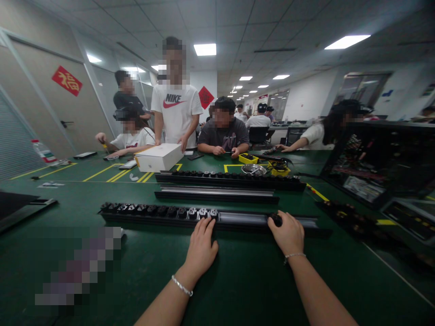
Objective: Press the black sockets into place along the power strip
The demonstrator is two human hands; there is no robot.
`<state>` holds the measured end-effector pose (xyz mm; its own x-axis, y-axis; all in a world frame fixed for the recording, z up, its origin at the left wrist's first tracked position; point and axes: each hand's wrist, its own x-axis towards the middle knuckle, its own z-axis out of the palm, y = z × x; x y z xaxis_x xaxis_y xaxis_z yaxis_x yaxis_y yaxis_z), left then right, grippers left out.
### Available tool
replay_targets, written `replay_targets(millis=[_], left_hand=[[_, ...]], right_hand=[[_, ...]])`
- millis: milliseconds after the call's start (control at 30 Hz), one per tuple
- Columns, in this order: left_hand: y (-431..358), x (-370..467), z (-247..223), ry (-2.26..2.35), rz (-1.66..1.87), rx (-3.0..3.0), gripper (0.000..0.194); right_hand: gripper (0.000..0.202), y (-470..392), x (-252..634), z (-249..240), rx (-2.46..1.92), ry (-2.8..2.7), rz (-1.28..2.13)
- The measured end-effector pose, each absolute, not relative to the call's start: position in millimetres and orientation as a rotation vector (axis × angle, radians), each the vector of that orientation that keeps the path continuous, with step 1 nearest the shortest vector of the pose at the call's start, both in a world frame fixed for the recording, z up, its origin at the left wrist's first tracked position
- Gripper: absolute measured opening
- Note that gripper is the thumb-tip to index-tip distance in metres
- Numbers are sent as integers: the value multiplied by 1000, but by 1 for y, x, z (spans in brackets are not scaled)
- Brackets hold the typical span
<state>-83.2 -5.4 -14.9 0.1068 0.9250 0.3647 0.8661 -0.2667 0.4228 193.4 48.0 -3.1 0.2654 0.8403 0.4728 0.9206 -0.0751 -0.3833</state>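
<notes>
Your right hand (289, 233) pinches a black block (277, 220) at the bare stretch of the rail (243, 218); whether they touch cannot be told. Your left hand (203, 242) lies unclenched against the row's (163, 211) right end. Advisable: steady the rail, keep the block square, avoid forcing it.

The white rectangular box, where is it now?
In the head view, the white box sits left of centre on the green table, beside a standing white-shirted person's hand.
</notes>
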Motion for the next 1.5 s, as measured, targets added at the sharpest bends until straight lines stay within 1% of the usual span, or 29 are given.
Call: replay_targets(millis=[100,700,1133,1500], left_hand=[[-6,-83,-14,1834,897,2258,59],[-5,-84,-16,1848,838,2252,59],[-4,-83,-19,1838,908,2280,59],[-4,-85,-20,1831,879,2267,59]], right_hand=[[37,48,194,-5,-1908,-1573,-163],[41,48,196,-1,-1907,-1585,-160],[34,48,198,-3,-1913,-1558,-210],[39,47,199,-2,-1937,-1556,-187]])
